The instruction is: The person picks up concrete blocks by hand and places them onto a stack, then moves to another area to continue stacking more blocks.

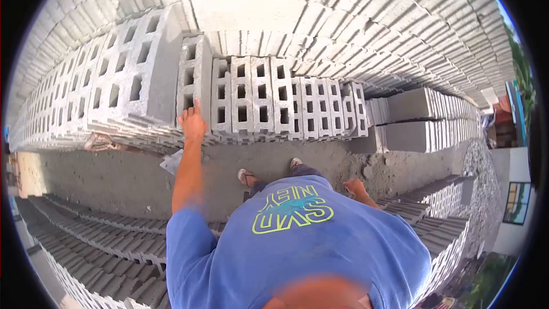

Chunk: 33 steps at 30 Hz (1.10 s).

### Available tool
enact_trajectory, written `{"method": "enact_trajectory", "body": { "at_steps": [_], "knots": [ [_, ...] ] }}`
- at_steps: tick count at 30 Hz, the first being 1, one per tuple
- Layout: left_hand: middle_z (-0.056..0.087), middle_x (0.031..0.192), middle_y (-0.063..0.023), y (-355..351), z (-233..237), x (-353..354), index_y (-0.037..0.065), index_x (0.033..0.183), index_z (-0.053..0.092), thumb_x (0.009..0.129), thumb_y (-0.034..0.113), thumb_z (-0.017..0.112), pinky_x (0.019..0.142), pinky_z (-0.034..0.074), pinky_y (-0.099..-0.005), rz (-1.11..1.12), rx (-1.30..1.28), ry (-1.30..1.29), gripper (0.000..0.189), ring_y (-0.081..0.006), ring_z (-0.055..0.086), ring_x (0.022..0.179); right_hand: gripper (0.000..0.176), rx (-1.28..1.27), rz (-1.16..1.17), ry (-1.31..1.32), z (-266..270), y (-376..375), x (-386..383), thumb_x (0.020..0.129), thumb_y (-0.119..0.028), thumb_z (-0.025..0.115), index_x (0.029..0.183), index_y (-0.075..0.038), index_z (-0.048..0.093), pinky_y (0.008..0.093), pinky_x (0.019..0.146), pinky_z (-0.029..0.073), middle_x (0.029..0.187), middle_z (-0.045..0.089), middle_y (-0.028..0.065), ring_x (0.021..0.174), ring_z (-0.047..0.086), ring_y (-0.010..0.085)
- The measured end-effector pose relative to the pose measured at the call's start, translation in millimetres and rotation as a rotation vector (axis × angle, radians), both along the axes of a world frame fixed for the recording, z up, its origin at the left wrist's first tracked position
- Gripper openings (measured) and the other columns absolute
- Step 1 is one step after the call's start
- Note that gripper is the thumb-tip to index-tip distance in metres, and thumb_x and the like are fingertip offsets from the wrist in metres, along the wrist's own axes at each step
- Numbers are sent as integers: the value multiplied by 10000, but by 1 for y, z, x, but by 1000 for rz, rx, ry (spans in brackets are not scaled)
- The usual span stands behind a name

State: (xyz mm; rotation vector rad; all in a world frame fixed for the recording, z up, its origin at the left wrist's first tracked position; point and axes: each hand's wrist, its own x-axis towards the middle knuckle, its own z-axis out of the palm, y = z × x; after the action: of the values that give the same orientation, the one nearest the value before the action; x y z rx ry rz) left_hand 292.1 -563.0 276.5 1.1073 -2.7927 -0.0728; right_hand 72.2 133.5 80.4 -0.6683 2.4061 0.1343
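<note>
My left hand (193, 122) reaches forward to the near end of a grey hollow concrete block (190, 70). Its fingers are apart and lie at the block's lower edge, by the lowest hole; whether they press on it is hard to tell. This block stands on top of the stack, beside a taller group of blocks (163, 63) on the left and a lower row of hollow blocks (251, 94) on the right. Low at my right side hangs my right hand (355, 186), fingers loosely bent and apart, with nothing seen in it.
A high wall of stacked blocks (366, 17) rises behind the row. More blocks (409, 106) stand at the right. Behind me are further low stacks (103, 240). A dirt strip (126, 177) runs between, with rubble (372, 169) and a pale scrap (171, 162) on it.
</note>
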Motion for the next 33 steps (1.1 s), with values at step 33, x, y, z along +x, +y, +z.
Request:
{"method": "enact_trajectory", "body": {
  "at_steps": [33],
  "knots": [
    [566,1164,-258,816,-2,-751,-1,1151,584,855,544,469,957,391,-402,-1005,864,8,631,-381,500,1152,436,-700,-1865,110,52,273,20,828,-449,590,837,-26,695,318,663,476,736,686,69,715,637,148]
  ]
}}
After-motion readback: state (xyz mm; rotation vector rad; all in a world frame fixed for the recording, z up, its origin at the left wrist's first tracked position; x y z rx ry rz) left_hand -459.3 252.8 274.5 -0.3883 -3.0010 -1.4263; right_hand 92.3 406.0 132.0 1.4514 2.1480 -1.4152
